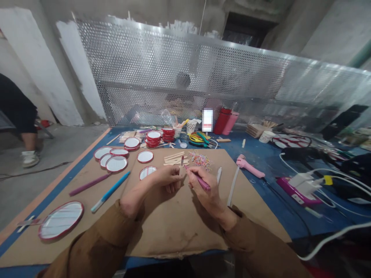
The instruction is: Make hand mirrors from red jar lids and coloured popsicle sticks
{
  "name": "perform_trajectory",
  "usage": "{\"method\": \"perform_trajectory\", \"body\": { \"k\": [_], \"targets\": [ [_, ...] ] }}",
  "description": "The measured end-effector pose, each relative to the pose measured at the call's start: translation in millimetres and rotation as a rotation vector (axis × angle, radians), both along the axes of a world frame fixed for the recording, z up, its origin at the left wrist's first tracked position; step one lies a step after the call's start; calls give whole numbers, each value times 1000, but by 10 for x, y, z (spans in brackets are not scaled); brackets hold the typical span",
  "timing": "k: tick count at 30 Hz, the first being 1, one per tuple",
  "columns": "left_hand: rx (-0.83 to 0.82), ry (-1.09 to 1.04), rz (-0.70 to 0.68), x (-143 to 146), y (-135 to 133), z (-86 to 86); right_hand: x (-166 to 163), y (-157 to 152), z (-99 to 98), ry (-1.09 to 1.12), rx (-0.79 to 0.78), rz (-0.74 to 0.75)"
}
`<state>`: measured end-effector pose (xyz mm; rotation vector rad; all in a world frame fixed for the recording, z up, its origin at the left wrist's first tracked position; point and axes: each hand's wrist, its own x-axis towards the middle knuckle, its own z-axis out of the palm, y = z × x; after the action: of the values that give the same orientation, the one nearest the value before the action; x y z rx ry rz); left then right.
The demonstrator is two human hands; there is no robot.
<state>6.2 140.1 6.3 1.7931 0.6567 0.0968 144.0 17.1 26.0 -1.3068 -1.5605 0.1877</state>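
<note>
My left hand (166,178) pinches a craft stick (182,166) upright; its upper end is coloured dark red. Close beside it, my right hand (206,193) is closed round a purple marker (203,182), whose front end points toward the stick. Whether the marker touches the stick I cannot tell. Just beyond my hands lie several plain craft sticks (174,157) and a pile of short, thin colourful strips (201,160). A white lid with a red rim (145,156) lies to the left, and another lid (147,172) is partly hidden by my left hand.
Cardboard (174,235) covers much of the blue table. At left are more lids (116,163), a blue marker (111,191), a purple stick (89,184) and a lid with a handle (61,220). A pink glue gun (251,166) and power strip (298,191) are right. Bottles (223,120) stand behind.
</note>
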Motion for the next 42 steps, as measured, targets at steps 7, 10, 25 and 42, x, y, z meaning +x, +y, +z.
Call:
{"method": "perform_trajectory", "body": {
  "k": [7, 10, 25, 42],
  "targets": [
    [-23, -31, 11, -11, -14, 1, 0, -14, 10, -6, 3, 8],
    [-28, -45, 12, -8, -6, -17, 5, -3, -9, 0, 10, 12],
    [-23, 5, 5, 1, 14, -25, -12, -9, 15, -13, 27, 3],
    [10, 49, 9, 5, -9, 6, 1, -4, 6, -30, 36, 23]
  ]
}}
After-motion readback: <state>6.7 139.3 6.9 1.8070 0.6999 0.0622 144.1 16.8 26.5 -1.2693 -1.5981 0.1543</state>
